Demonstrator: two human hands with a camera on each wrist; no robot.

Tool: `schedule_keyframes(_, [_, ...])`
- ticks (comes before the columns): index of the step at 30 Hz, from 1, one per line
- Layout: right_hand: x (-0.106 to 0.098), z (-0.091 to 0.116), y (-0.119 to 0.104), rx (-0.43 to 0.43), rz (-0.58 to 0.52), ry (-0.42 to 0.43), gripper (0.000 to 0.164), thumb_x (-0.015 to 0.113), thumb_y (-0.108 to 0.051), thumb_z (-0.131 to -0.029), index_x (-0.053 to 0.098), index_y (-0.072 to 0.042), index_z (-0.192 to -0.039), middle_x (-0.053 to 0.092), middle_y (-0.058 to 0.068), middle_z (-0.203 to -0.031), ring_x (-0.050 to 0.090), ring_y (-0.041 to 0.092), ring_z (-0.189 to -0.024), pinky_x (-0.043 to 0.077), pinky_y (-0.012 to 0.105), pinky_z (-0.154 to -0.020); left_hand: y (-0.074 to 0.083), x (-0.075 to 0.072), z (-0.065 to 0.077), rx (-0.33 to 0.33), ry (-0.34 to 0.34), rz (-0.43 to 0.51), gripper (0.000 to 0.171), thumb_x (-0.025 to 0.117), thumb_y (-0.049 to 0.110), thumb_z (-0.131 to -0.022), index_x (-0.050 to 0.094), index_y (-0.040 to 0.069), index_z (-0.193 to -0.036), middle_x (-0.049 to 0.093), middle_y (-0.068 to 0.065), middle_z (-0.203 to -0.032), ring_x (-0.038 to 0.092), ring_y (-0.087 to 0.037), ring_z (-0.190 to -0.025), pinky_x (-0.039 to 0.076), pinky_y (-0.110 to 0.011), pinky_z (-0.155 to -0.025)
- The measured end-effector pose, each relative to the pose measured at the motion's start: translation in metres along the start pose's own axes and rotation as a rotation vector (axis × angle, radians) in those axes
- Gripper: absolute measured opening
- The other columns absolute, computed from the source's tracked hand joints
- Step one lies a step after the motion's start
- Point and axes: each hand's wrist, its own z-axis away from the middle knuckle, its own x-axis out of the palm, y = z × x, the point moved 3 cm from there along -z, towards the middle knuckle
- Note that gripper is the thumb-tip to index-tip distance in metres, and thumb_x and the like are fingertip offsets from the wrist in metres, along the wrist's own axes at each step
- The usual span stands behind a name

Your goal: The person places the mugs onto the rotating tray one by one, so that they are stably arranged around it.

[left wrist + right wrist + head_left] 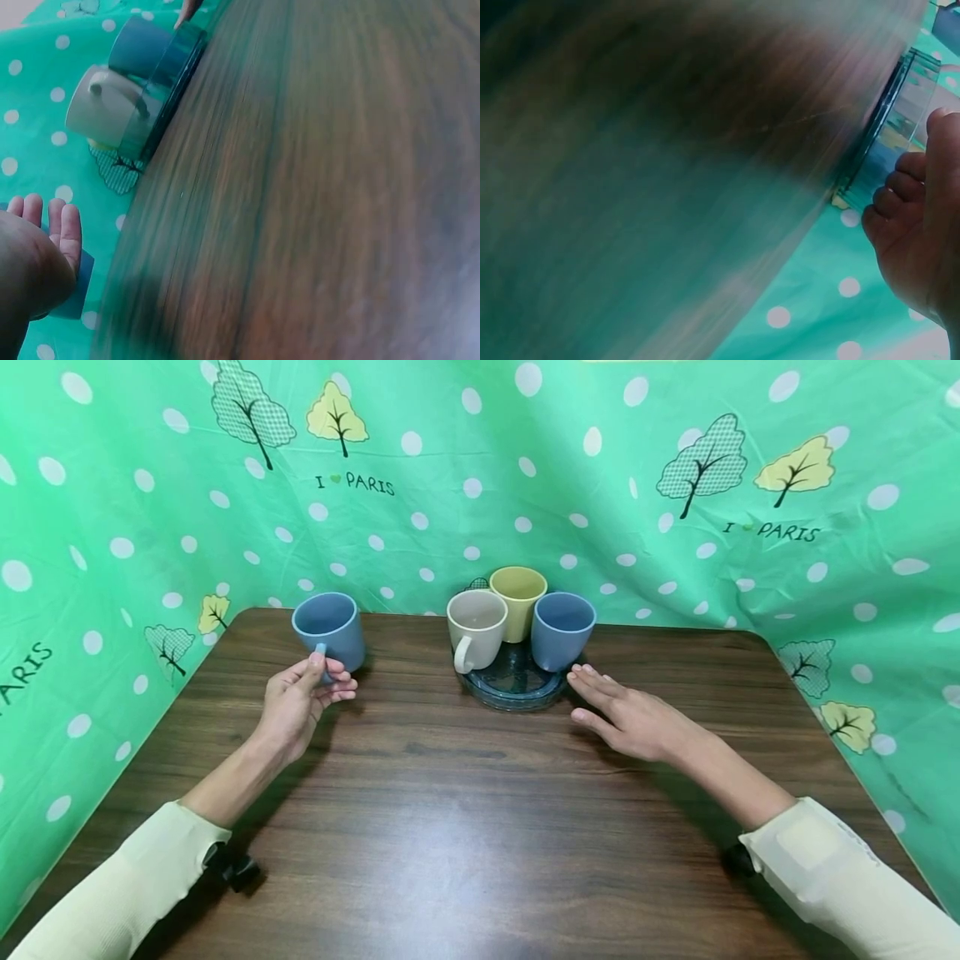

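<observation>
At the table's back left stands a blue mug [330, 625]. My left hand [300, 697] pinches its handle between thumb and fingers, the other fingers held loosely out. In the middle, a round dark see-through glass tray [513, 700] bears three mugs: a white mug [477, 625], its handle toward me, a yellow mug [519, 597] behind, and a second blue mug [562, 631] at the right. My right hand [633, 718] has its fingers stretched out by the tray's right edge, below that blue mug; whether the fingertips touch the tray I cannot tell. Both wrist views show the tray edge-on.
A dark wooden table [450, 827] carries everything. Behind it and along both sides hangs a green curtain [465, 460] with white dots and printed trees, close to the mugs at the table's back edge.
</observation>
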Motion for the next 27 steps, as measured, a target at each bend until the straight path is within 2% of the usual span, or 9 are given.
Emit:
schedule_keyframes(14, [0.002, 0.0, -0.005, 0.007, 0.003, 0.01, 0.066, 0.054, -0.041, -0.121, 0.038, -0.007, -0.176, 0.032, 0.021, -0.184, 0.035, 0.045, -0.17, 0.037, 0.066, -0.136, 0.0, 0.019, 0.014, 0.017, -0.07, -0.013, 0.034, 0.057, 0.03, -0.119, 0.078, 0.009, -0.102, 0.083, -0.003, -0.094, 0.084, -0.016, -0.089, 0.071, -0.03, -0.089])
schedule_keyframes(27, [0.002, 0.003, -0.005, 0.005, 0.003, 0.0, 0.066, 0.053, -0.041, -0.121, 0.038, -0.007, -0.176, 0.033, 0.019, -0.184, 0.033, 0.044, -0.171, 0.035, 0.065, -0.137, -0.001, 0.034, 0.029, -0.02, -0.119, -0.069, 0.035, 0.056, 0.031, -0.12, 0.077, 0.009, -0.103, 0.082, -0.002, -0.095, 0.083, -0.016, -0.09, 0.071, -0.03, -0.089])
